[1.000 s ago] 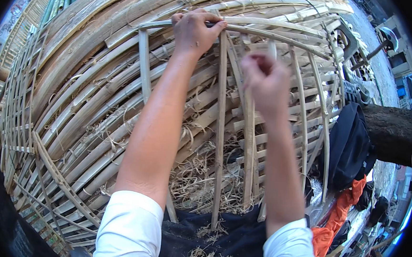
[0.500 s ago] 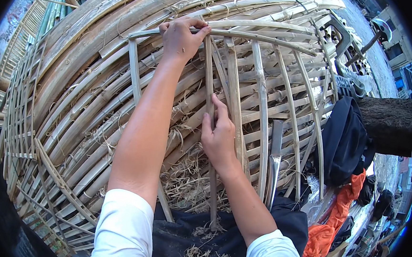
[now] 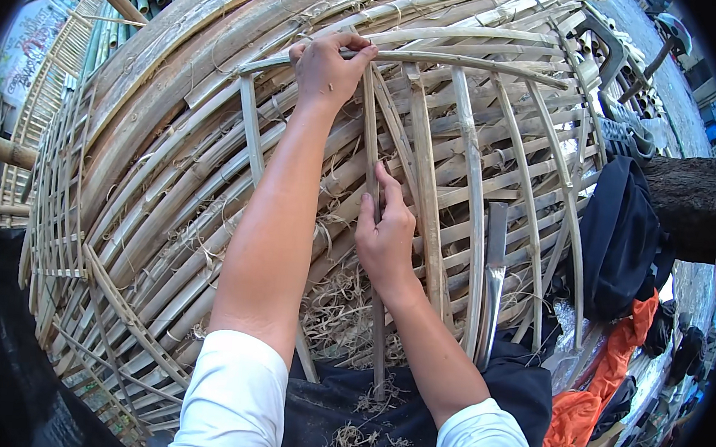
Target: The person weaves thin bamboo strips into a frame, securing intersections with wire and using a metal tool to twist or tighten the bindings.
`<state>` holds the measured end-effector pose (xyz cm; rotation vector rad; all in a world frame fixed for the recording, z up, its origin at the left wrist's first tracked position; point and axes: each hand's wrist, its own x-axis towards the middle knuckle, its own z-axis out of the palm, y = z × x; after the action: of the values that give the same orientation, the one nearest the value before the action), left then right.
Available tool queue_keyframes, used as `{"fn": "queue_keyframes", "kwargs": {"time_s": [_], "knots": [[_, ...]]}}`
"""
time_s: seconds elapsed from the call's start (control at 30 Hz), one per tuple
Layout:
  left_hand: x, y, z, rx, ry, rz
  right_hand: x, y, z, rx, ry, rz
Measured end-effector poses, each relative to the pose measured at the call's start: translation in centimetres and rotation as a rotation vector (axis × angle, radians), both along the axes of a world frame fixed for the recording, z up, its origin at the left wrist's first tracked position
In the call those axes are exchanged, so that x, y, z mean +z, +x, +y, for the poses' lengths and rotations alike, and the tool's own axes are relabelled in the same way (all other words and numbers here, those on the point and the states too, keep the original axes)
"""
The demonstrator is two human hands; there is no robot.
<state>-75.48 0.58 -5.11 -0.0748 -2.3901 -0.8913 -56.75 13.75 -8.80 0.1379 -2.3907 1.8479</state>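
— Bamboo strip (image 3: 372, 224) first: where is it in your head view?

— It runs upright through the middle of the frame, from the horizontal bamboo band (image 3: 469, 63) at 12 o'clock down to your lap at 6 o'clock, lying against the big woven bamboo basket (image 3: 154, 176).

— And your hands?

— Your left hand (image 3: 329, 70) is at 12 o'clock, fingers curled shut around the band where the strip's top end meets it. Your right hand (image 3: 386, 242) sits just right of centre, thumb and fingers pinched on the strip partway down.

— Anything close by?

— A blade with a dark handle (image 3: 493, 274) leans upright among the ribs at 3 o'clock of your right hand, near but not touching. Dark cloth (image 3: 623, 234) and orange cloth (image 3: 604, 390) lie at 4 o'clock. Dry shavings (image 3: 339, 313) gather below your right wrist.
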Motion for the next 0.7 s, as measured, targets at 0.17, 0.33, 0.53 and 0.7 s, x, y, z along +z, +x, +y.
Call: {"fn": "queue_keyframes", "kwargs": {"time_s": [0.17,0.33,0.53,0.7], "knots": [[0.2,0.0,-0.3,-0.012,-0.006,-0.032,-0.4,0.1,-0.4,-0.014,0.008,0.027],[0.1,-0.4,-1.4,-0.114,0.187,-0.091,-0.4,0.1,-0.5,-0.013,-0.005,0.017],[-0.1,-0.3,-1.8,-0.164,0.273,-0.099,-1.1,-0.1,-0.6,-0.035,0.033,0.106],[-0.1,-0.2,-1.5,-0.135,0.231,-0.096,-2.0,-0.1,-0.4,-0.081,0.077,0.126]]}}
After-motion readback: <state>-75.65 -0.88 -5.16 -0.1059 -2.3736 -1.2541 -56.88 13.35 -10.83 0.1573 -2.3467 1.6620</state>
